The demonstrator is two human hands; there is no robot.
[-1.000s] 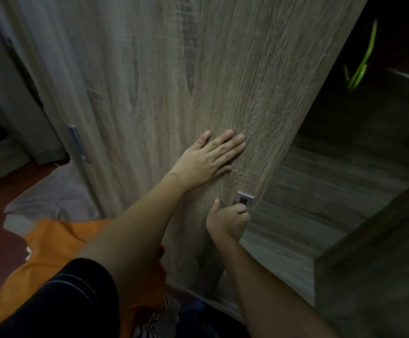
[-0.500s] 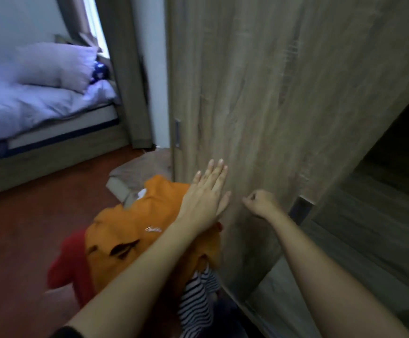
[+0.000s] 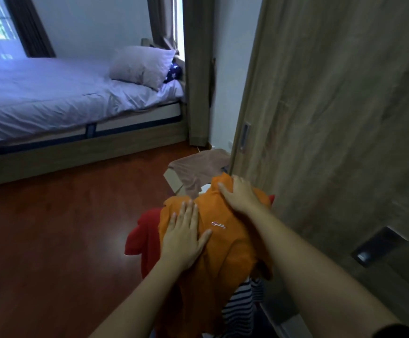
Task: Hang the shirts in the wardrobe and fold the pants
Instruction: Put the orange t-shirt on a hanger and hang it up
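Note:
An orange shirt [image 3: 219, 254] with a small white logo tops a pile of clothes beside the wardrobe. Under it lie a red garment [image 3: 144, 236] on the left and a black-and-white striped garment [image 3: 241, 304] at the bottom. My left hand [image 3: 184, 236] lies flat on the orange shirt with straight fingers. My right hand [image 3: 238, 195] rests on the shirt's far upper edge, fingers bent over the cloth; whether it grips is unclear. The wooden wardrobe door [image 3: 332, 132] stands along the right.
A brown cloth [image 3: 198, 170] drapes over a cardboard box behind the pile. A bed [image 3: 59, 98] with a pale sheet and a pillow [image 3: 142, 64] stands at the far left. Red-brown wooden floor [image 3: 59, 240] lies between them. Dark recessed handles sit in the wardrobe doors.
Both hands left the wardrobe door and came down onto the orange shirt. The view swung left, from the wardrobe toward the bed and floor.

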